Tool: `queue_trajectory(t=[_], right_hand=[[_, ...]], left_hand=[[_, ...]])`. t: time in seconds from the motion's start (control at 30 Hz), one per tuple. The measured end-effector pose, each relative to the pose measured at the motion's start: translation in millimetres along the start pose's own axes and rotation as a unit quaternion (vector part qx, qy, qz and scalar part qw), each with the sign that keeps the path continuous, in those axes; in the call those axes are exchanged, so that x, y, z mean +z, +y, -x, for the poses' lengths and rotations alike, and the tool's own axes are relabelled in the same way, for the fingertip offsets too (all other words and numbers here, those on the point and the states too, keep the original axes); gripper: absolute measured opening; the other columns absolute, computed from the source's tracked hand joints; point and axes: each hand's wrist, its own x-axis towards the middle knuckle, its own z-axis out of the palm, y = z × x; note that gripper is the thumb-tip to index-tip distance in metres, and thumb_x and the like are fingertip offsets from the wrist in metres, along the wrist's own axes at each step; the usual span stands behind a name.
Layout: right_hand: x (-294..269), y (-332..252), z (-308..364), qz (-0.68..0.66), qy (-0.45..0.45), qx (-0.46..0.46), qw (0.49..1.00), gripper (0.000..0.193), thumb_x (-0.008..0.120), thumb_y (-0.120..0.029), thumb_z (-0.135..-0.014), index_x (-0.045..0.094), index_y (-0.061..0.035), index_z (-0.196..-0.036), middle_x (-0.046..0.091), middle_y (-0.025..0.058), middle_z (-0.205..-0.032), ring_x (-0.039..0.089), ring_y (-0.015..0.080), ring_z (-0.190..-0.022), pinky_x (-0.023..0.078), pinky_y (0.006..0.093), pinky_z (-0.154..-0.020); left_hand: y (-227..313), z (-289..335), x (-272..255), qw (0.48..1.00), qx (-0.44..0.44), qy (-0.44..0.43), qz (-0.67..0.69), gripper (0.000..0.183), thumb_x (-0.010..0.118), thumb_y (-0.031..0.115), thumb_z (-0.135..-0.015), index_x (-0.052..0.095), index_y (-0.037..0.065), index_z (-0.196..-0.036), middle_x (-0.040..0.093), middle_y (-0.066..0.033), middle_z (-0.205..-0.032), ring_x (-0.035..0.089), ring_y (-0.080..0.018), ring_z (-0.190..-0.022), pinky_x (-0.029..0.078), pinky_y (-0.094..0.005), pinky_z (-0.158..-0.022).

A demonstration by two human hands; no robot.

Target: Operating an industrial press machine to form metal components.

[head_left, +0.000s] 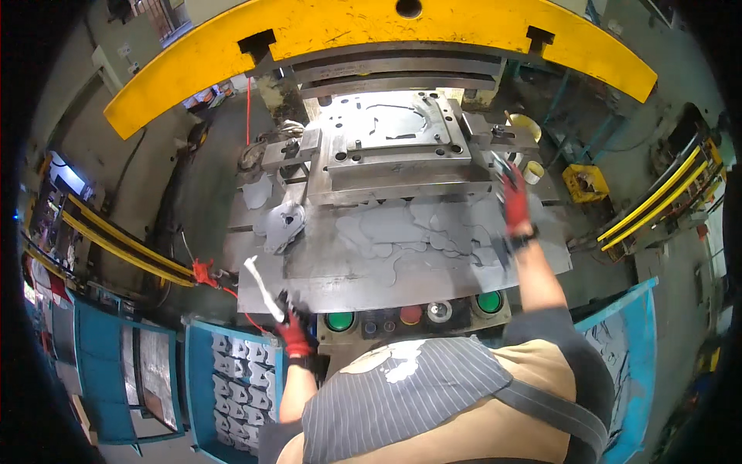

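Observation:
My left hand (294,332), in a red glove with dark fingers, is closed around a long white stick-like tool (264,288) with a bent far end. It is over the front left edge of the steel press table (325,282). My right hand (515,203), in a red glove, reaches forward to the right of the die (394,124). Thin greyish pieces (499,161) show at its fingertips; motion blur hides their kind and the grip. Flat grey sheet-metal pieces (402,224) lie in front of the die, with a small stack of shaped plates (284,224) at left.
A yellow press beam (402,27) spans above the die. Green push buttons (340,321) and a red button (410,315) line the front. A blue bin (202,371) of stamped parts stands at left, another blue bin (645,348) at right. Yellow guard bars (127,240) flank the table.

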Motion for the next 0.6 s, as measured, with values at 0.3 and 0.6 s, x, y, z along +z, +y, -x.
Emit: queue_trajectory(t=[0.3, 0.6], right_hand=[[-208.2, 83.8, 276.3, -0.069, 0.107, 0.374, 0.919, 0.034, 0.044, -0.020, -0.084, 0.044, -0.0039, -0.115, 0.051, 0.0103, -0.104, 0.048, 0.0207, -0.097, 0.035, 0.0313, -0.087], [-131.2, 39.5, 237.9, 0.208, -0.101, 0.392, 0.891, 0.034, 0.058, -0.021, -0.074, 0.053, -0.0024, -0.102, 0.053, 0.0093, -0.100, 0.051, 0.0205, -0.090, 0.041, 0.0325, -0.078]], left_hand=[[42.7, 75.0, -54.6, 0.978, -0.186, -0.077, 0.048, 0.036, 0.057, 0.023, -0.079, 0.050, 0.000, -0.105, 0.056, -0.0126, -0.096, 0.053, -0.0210, -0.079, 0.046, -0.0362, -0.071], [-22.3, -9.0, 6.8, 0.880, -0.126, -0.418, -0.188, 0.033, 0.065, 0.021, -0.070, 0.055, 0.002, -0.095, 0.058, -0.0095, -0.085, 0.055, -0.0189, -0.071, 0.046, -0.0329, -0.061]])
